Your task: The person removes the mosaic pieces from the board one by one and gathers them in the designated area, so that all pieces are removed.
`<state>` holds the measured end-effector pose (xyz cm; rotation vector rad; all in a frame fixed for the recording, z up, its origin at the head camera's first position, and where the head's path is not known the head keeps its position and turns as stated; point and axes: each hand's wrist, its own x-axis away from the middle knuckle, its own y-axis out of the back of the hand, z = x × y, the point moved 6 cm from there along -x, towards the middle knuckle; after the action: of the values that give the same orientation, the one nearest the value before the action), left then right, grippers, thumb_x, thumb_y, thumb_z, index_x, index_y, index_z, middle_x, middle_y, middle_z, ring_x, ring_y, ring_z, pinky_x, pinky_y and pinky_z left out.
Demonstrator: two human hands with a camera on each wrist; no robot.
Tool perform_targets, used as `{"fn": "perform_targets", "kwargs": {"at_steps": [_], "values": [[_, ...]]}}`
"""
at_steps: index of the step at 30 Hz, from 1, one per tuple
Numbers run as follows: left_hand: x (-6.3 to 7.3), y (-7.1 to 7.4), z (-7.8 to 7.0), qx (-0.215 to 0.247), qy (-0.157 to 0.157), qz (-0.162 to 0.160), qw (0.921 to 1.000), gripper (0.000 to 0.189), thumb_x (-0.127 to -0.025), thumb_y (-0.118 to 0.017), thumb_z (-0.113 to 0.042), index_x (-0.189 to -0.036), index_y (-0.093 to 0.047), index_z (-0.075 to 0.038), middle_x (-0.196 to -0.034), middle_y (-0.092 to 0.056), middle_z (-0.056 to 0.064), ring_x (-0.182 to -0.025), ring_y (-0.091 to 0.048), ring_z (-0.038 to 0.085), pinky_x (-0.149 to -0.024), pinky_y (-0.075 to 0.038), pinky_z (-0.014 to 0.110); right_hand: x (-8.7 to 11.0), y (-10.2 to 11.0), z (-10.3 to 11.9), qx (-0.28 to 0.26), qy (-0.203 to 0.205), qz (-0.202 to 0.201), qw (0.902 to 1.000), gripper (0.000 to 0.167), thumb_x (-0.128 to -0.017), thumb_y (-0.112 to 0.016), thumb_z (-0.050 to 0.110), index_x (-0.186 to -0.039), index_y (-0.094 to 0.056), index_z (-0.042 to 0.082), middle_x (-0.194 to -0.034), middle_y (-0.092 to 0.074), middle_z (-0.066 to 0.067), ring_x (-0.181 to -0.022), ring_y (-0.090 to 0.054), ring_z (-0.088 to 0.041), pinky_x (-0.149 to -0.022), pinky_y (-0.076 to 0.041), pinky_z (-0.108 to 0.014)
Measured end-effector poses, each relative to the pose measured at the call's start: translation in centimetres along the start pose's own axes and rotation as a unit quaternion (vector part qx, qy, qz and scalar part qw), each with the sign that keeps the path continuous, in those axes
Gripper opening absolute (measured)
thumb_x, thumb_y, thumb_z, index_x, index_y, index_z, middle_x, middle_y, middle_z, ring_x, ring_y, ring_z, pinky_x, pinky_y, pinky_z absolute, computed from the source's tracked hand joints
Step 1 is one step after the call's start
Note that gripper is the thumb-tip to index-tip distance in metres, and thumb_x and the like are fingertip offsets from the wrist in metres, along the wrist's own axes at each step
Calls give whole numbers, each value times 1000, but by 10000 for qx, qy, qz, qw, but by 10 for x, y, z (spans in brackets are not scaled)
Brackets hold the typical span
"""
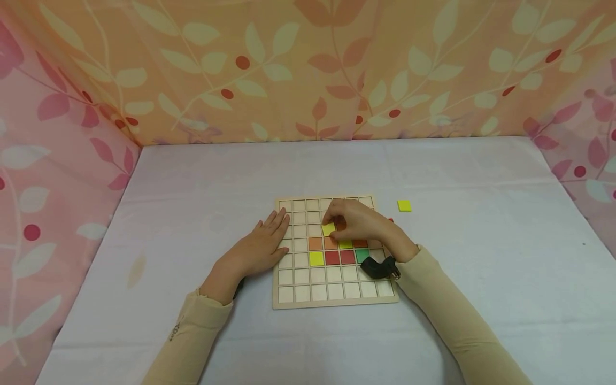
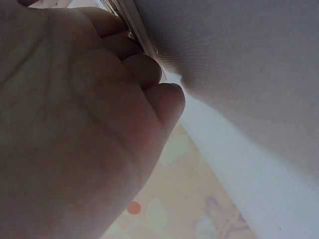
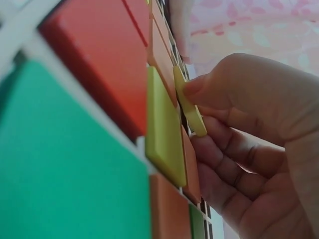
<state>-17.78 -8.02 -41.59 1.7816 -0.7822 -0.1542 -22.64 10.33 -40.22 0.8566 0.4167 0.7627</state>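
A wooden grid board (image 1: 293, 306) lies on the table, with coloured square tiles in its middle cells. My right hand (image 1: 358, 219) pinches a yellow tile (image 1: 328, 230) between thumb and fingers over a cell just above an orange tile (image 1: 330, 244). In the right wrist view, that yellow tile (image 3: 188, 102) stands tilted against the board. My left hand (image 1: 262, 240) rests with straight fingers on the board's left edge. Red tiles (image 1: 332, 258), a green tile (image 1: 362, 256) and another yellow tile (image 1: 316, 259) sit in a lower row. The right hand hides some upper cells.
A loose yellow tile (image 1: 405, 206) lies on the white tablecloth (image 1: 481, 214) beyond the board's right side. Part of a red tile (image 1: 390, 220) shows by the right forearm. A floral cloth (image 1: 308, 69) stands behind the table. A black wrist device (image 1: 377, 267) hangs over the board.
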Motion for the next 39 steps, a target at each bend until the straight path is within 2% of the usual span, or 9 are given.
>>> {"fn": "perform_targets", "kwargs": {"at_steps": [8, 13, 17, 23, 29, 35, 39], "values": [[0, 0, 1, -28, 14, 10, 10000, 69, -99, -47, -28, -149, -10, 2, -157, 1, 16, -143, 1, 30, -113, -10, 50, 3, 8, 2, 35, 62, -271, 9996, 20, -76, -75, 14, -95, -72, 8, -91, -65, 2, -78, -58, -11, -73, -50, -28], [-1, 0, 1, -24, 18, 8, 10000, 69, -99, -47, -28, -150, -10, 1, -157, 1, 15, -143, 2, 29, -113, -10, 50, 8, 17, -3, -609, -29, -570, 9965, 19, -76, -77, 9, -95, -72, 8, -91, -66, 2, -76, -59, -12, -69, -52, -30], [-1, -1, 1, -21, 5, 9, 10000, 69, -100, -46, -29, -150, -9, 1, -157, 2, 15, -143, 2, 29, -113, -10, 50, 14, 19, -8, -1399, -121, -600, 9883, 22, -75, -77, 3, -96, -71, 6, -93, -65, -1, -76, -60, -14, -69, -53, -30], [-1, -2, 2, -37, -29, -10, 10000, 70, -99, -46, -29, -150, -9, 2, -157, 2, 16, -143, 2, 30, -113, -10, 51, 19, 18, -13, -2007, -274, -421, 9784, 23, -77, -76, 2, -99, -70, 3, -96, -65, -5, -77, -60, -17, -70, -53, -28], [-1, -2, 2, -46, -43, -22, 10000, 69, -100, -46, -29, -150, -9, 2, -157, 2, 16, -143, 2, 30, -113, -10, 51, 22, 16, -21, -2670, -558, -286, 9617, 17, -81, -70, -1, -98, -70, -1, -97, -66, -10, -79, -63, -20, -71, -54, -28], [0, -1, 2, -50, -35, -24, 10000, 69, -100, -46, -29, -149, -9, 2, -157, 2, 16, -143, 2, 30, -113, -10, 51, 27, 20, -32, -2831, -1059, -592, 9514, 11, -82, -72, 3, -92, -72, 0, -91, -69, -9, -76, -65, -20, -71, -52, -28], [0, -1, 1, -31, -24, -17, 10000, 69, -100, -46, -29, -150, -9, 2, -157, 2, 16, -143, 2, 30, -113, -10, 51, 32, 24, -37, -3015, -1302, -896, 9403, 12, -81, -72, 3, -91, -72, -3, -87, -70, -8, -75, -66, -19, -70, -54, -28]]}}
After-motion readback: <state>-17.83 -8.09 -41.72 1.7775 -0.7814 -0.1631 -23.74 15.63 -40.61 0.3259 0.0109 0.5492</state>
